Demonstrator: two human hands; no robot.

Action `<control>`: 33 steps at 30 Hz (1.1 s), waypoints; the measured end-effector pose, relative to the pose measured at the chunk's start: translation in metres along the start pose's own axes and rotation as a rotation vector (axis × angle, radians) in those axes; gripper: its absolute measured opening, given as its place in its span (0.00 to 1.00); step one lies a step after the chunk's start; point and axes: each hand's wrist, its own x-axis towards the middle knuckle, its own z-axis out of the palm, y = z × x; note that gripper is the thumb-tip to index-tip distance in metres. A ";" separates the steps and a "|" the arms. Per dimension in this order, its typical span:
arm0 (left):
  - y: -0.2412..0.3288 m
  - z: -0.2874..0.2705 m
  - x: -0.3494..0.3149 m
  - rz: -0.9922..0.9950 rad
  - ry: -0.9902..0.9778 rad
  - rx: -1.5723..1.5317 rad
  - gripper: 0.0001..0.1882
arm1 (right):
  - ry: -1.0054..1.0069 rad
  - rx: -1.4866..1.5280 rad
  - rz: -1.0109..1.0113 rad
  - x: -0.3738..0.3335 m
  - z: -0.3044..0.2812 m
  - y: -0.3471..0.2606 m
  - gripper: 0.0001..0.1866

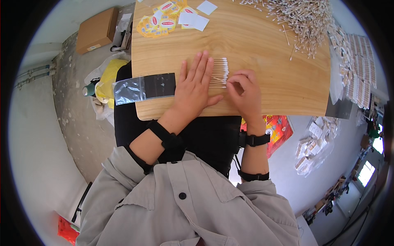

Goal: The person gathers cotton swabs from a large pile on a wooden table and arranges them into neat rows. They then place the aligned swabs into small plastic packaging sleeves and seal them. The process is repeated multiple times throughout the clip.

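Observation:
A row of several cotton swabs [219,74] lies side by side on the wooden table [287,90], white tips in a line at the right. Over their left ends my left hand [194,86] is laid flat, fingers stretched out and the thumb apart. One or two swabs in the row lie askew. Just right of the tips is my right hand [246,92], its fingers curled and the thumb brought to the index finger beside the lowest tips. Whether anything is pinched there is hidden. Left of my left hand lies a clear plastic bag [130,91] with a dark strip [160,86].
A large heap of loose cotton swabs [303,20] covers the far right of the table. Yellow printed packets [158,24] and white square cards [193,19] lie at the far left. Bundled swabs [359,69] stand past the right edge. A cardboard box [97,30] sits on the floor.

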 end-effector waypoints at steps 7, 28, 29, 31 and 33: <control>-0.008 0.004 -0.002 0.014 0.043 0.017 0.52 | 0.138 -0.101 0.159 0.004 -0.035 0.023 0.05; -0.012 -0.002 -0.015 -0.160 0.004 0.227 0.58 | 0.320 0.646 0.235 0.012 0.075 -0.020 0.27; -0.015 -0.001 -0.014 -0.157 0.016 0.239 0.58 | 0.337 0.666 0.238 0.012 0.077 -0.021 0.26; -0.019 0.001 -0.013 -0.152 0.039 0.261 0.58 | 0.371 0.703 0.246 0.013 0.082 -0.023 0.24; -0.021 -0.001 -0.015 -0.171 0.057 0.197 0.58 | 0.373 0.710 0.230 0.012 0.084 -0.020 0.21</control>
